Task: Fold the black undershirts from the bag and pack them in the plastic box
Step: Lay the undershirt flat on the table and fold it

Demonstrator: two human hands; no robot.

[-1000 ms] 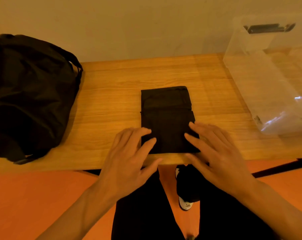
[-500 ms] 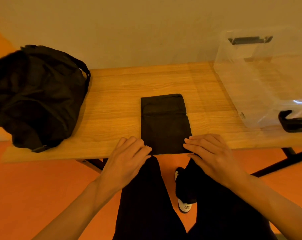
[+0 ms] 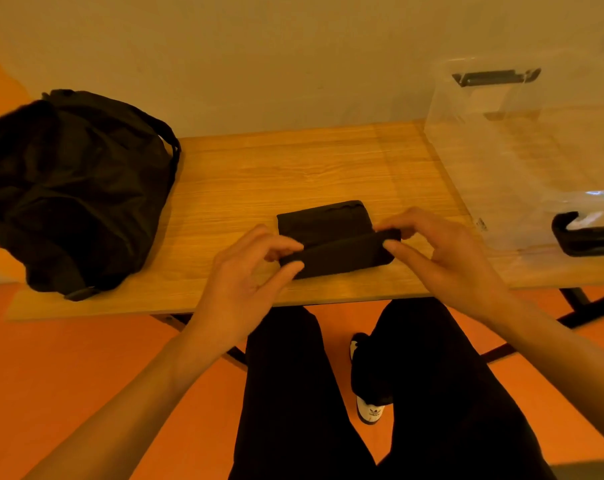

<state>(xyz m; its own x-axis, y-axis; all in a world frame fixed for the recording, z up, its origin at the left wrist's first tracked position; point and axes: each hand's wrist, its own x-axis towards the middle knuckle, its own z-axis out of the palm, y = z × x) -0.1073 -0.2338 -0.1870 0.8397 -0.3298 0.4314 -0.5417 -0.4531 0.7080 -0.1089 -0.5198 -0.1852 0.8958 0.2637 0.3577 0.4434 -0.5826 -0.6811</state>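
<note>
**Fold could land crooked**

The left hand [image 3: 245, 271] and right hand [image 3: 442, 258] are each pinching a near corner of the undershirt [image 3: 328, 233], which is lying on the table [image 3: 293, 168] between the bag [image 3: 68, 188] and the box [image 3: 518, 168], and are holding its near half raised over the far half. If one pinch is slackening or one hand is leading, the layers are likely sliding apart, leaving a skewed, bulky fold.

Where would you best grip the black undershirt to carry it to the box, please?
Probably at its two short ends, a hand from each side, pinching all layers: the black undershirt lies flat and wide, and the flap the left hand and right hand now pinch is loose, so one edge alone would unfold it.
</note>
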